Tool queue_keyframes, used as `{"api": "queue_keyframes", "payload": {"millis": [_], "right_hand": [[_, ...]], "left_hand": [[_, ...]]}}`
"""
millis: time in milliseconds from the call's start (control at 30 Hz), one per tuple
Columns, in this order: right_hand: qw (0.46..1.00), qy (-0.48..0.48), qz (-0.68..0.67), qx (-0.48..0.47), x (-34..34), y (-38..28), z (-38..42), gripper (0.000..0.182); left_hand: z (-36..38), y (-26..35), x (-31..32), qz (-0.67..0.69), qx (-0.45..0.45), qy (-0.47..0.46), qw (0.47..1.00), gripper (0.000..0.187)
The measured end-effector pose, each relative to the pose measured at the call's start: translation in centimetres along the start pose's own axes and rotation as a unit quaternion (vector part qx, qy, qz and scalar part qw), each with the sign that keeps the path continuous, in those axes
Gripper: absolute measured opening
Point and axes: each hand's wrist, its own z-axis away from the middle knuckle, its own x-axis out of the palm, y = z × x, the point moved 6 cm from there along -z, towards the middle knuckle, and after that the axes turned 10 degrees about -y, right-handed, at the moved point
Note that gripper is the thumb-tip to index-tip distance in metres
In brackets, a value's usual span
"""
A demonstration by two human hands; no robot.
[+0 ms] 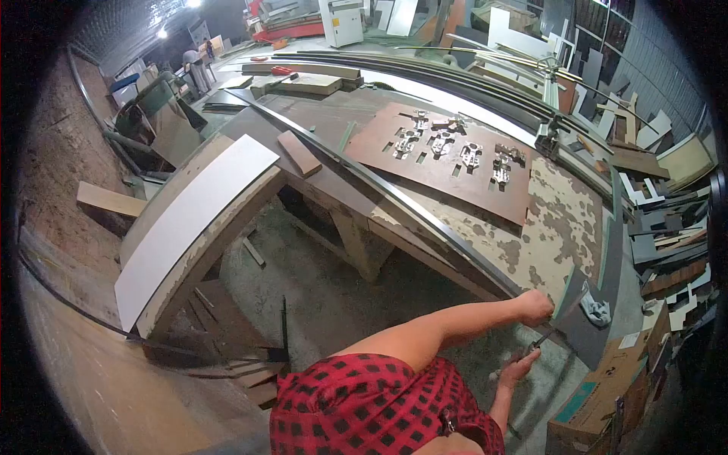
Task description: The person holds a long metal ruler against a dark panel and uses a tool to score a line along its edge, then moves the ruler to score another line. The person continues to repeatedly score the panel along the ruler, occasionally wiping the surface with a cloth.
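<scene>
My left hand is closed in a fist at the table's near right corner, over the near end of a long thin metal strip. The strip runs diagonally along the table's edge towards the far left. Just below, my right hand is wrapped round a slim tool with a thin dark shaft. The shaft points up towards the strip's end, close to my left hand; its exact kind is too small to make out. A crumpled grey-white cloth lies on a dark panel to the right.
On the worktable, a brown board carries several metal hinges. A white panel and a small wooden block lie further left. A cardboard box stands at the lower right, with offcuts stacked along the right wall.
</scene>
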Motion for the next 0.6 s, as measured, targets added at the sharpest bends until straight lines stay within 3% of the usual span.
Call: {"api": "queue_keyframes", "payload": {"millis": [33, 133, 200, 233, 267, 300, 400, 467, 600], "right_hand": [[0.961, 0.022, 0.231, -0.153, 0.5, -2.0, 0.7, 0.04], [0.942, 0.062, 0.248, -0.218, 0.0, -0.3, 0.2, 0.043], [0.951, 0.009, 0.271, -0.147, 0.4, 0.6, -0.1, 0.047], [0.929, 0.038, 0.298, -0.217, 0.8, -0.3, 0.7, 0.048], [0.963, -0.005, 0.223, -0.15, 0.9, -0.1, 1.4, 0.049], [0.945, 0.011, 0.268, -0.188, 1.4, -2.9, 3.2, 0.041], [0.96, 0.006, 0.271, -0.073, 1.0, 1.8, 4.7, 0.031], [0.944, 0.035, 0.28, -0.17, 0.7, 2.9, 6.3, 0.024], [0.956, 0.04, 0.233, -0.174, -0.2, 1.8, 8.3, 0.025]], "left_hand": [[-0.1, -0.1, 0.1, -0.006, 0.003, 0.002, 1.0, 0.015], [-1.5, -1.3, 2.2, 0.013, -0.005, -0.008, 1.0, 0.015], [-0.7, -0.7, 1.0, 0.017, -0.02, -0.058, 0.998, 0.016], [0.0, -0.2, 0.0, 0.031, -0.038, -0.072, 0.996, 0.016], [-0.4, -0.8, 1.0, 0.025, -0.031, -0.045, 0.998, 0.016], [-0.5, -0.4, 0.8, 0.004, -0.03, -0.069, 0.997, 0.017], [-1.0, -0.4, 0.9, 0.016, -0.006, -0.035, 0.999, 0.024], [-1.2, 0.0, 0.6, 0.016, 0.015, -0.023, 1.0, 0.028], [-0.5, 0.1, 0.1, 0.014, 0.01, -0.036, 0.999, 0.028]]}}
